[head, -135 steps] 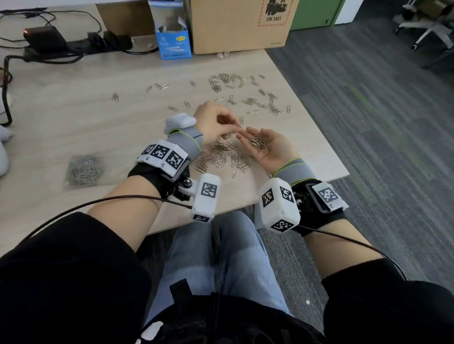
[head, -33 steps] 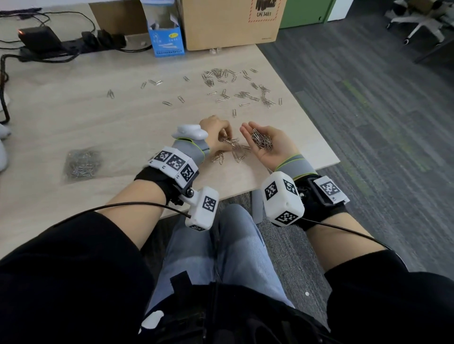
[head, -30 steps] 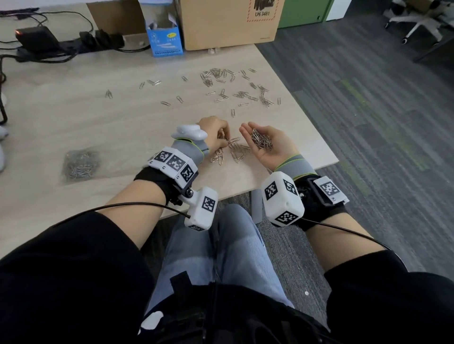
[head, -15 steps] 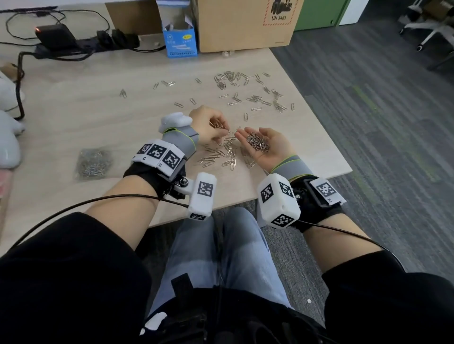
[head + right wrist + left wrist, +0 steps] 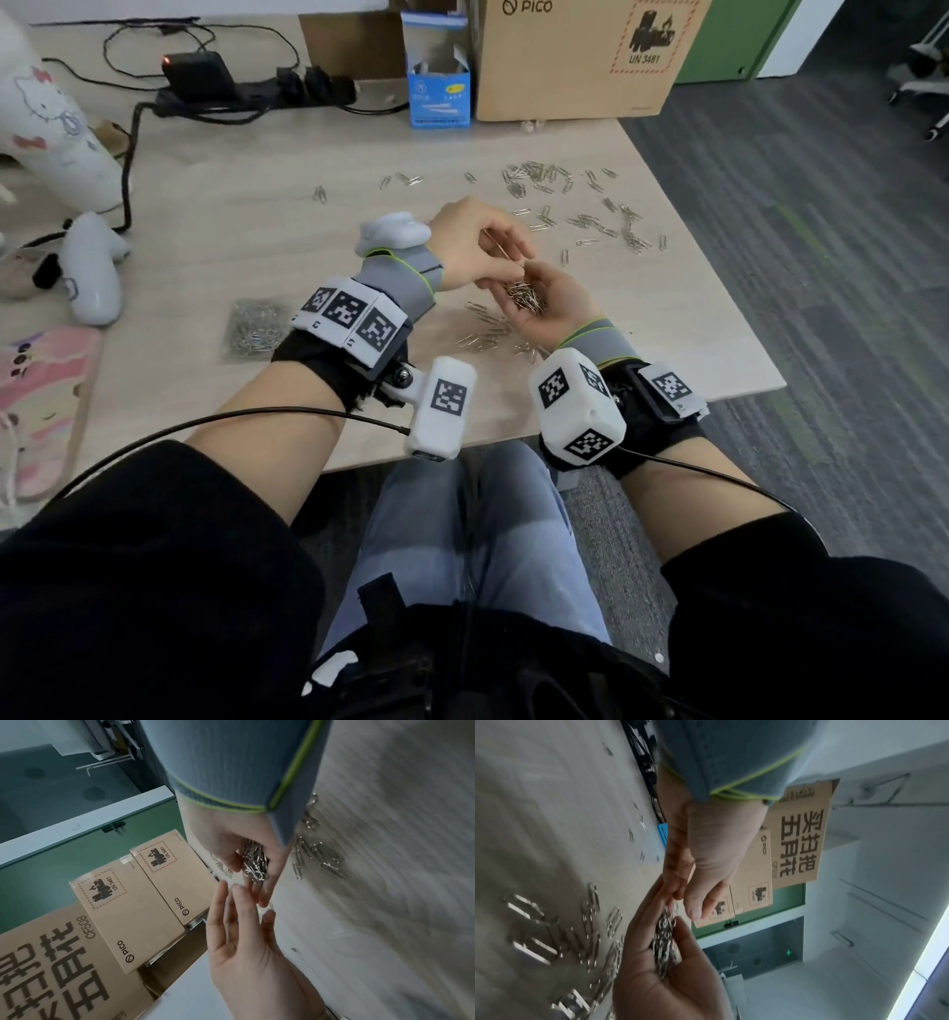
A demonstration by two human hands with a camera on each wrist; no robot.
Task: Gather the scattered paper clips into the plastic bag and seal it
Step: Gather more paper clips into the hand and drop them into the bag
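Observation:
My right hand [image 5: 529, 285] is cupped palm up just above the wooden table [image 5: 257, 231], fingers curled round a pile of silver paper clips [image 5: 524, 300]. My left hand [image 5: 513, 262] reaches over that palm with loosely straight fingers; its fingertips meet the right fingertips. The right wrist view shows the right hand [image 5: 254, 874] holding the clip pile [image 5: 253, 860] and the left hand [image 5: 244, 902] spread open. More loose clips [image 5: 488, 334] lie under the hands, and several more scattered clips [image 5: 565, 205] lie farther back. The clear plastic bag [image 5: 254, 329], partly filled with clips, lies flat to the left.
A large cardboard box [image 5: 580, 56] and a small blue box [image 5: 439, 97] stand at the table's back edge, beside a power strip with cables [image 5: 231, 92]. A white controller [image 5: 92, 272] and a white figure [image 5: 46, 128] lie at the left. The table's right edge [image 5: 719, 288] is close.
My left hand has come up from the loose clips on the table to the right palm and spread its fingers. The pile in the right palm is bigger than 4.5 s ago.

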